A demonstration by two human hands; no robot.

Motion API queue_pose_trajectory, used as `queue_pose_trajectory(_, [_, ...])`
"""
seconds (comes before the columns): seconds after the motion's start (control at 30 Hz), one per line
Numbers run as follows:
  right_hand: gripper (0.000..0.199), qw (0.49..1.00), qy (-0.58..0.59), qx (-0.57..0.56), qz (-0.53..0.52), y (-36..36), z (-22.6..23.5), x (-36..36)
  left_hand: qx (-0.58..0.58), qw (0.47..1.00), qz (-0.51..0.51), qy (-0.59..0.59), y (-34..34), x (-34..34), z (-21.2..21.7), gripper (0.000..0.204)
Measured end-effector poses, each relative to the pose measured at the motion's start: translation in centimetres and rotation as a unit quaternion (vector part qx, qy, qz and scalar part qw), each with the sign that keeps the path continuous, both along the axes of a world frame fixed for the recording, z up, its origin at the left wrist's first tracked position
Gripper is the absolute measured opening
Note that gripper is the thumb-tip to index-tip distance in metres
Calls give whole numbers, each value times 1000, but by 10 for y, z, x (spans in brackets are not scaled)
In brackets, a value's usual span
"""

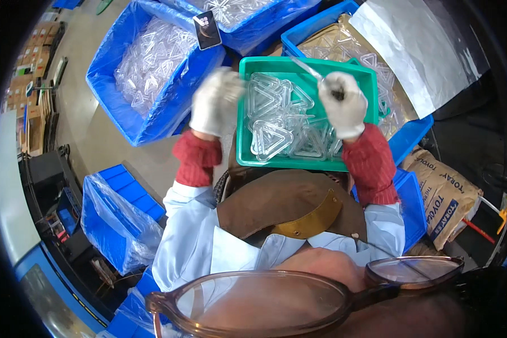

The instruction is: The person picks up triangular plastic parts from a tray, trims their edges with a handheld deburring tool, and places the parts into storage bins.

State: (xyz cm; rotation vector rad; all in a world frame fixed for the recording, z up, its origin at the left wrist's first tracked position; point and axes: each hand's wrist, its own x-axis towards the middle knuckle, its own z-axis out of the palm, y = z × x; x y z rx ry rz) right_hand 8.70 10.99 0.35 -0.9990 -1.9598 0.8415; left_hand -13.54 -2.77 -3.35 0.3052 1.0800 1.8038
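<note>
My right hand (343, 104), in a white glove, is closed round a knife with a narrow pale blade (307, 69) pointing up and left. It is over the right part of a green tray (307, 164). Clear plastic triangular frames (271, 138) lie heaped in the tray, mostly in its left and near parts. My left hand (214, 104), also in a white glove, is beside the tray's left rim. Motion smears its fingers, so whether it holds anything cannot be seen.
A plastic-lined blue bin (110, 104) full of clear triangles stands at the far left, with another behind. A phone (207, 30) rests at their rims. Beyond the tray, a blue crate (298, 36) holds more triangles. Brown paper sacks (442, 194) lie at the right.
</note>
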Motion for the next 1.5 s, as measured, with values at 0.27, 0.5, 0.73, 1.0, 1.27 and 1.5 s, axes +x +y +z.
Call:
queue_pose_trajectory(0.27, [33,963,-41,165,211,-41,-9,34,-53,997,-54,-30,36,109,21,32])
queue_pose_trajectory(0.5, [27,973,88,-211,22,-25,-10,42,-83,991,-68,84,25,113,31,24])
queue_pose_trajectory(0.73, [30,926,23,-341,161,-23,-16,49,-63,975,-113,180,20,102,28,24])
queue_pose_trajectory(1.0, [35,909,94,-384,133,-29,-7,39,-69,994,-73,-47,29,99,20,20])
queue_pose_trajectory(1.27, [26,821,204,-526,84,-28,-2,32,-91,988,-121,-35,23,110,17,18])
queue_pose_trajectory(1.5, [19,817,110,-552,122,-3,14,34,45,770,-106,627,30,101,31,36])
